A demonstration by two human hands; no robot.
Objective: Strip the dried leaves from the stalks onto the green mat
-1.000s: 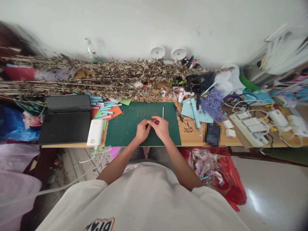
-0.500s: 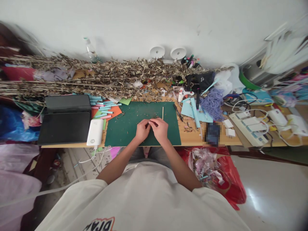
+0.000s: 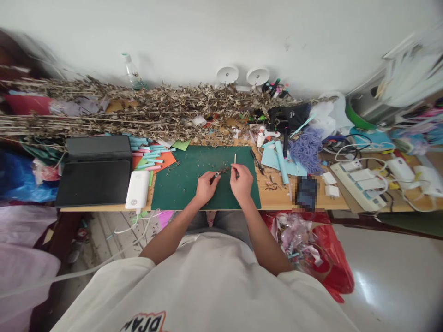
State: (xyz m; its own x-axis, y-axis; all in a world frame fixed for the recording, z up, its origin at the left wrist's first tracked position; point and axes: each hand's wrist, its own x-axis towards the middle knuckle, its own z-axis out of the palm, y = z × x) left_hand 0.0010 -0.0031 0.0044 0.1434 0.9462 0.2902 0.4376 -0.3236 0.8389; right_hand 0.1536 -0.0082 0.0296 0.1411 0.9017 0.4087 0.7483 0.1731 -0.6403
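- Head view: your left hand (image 3: 206, 186) pinches one small round piece (image 3: 217, 174) above one green mat (image 3: 176, 186).
- Your right hand (image 3: 242, 181) curls beside one pale stick (image 3: 235, 158); whether it grips anything, I cannot tell.
- Handling that small round piece seems your step; next calls for a steady left pinch.
- Leaf crumbs (image 3: 224, 170): uncountable.

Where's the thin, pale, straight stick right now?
In the head view, the thin, pale, straight stick lies on the dark green rectangular mat, right of its centre and toward the far edge, just beyond the bare right hand.
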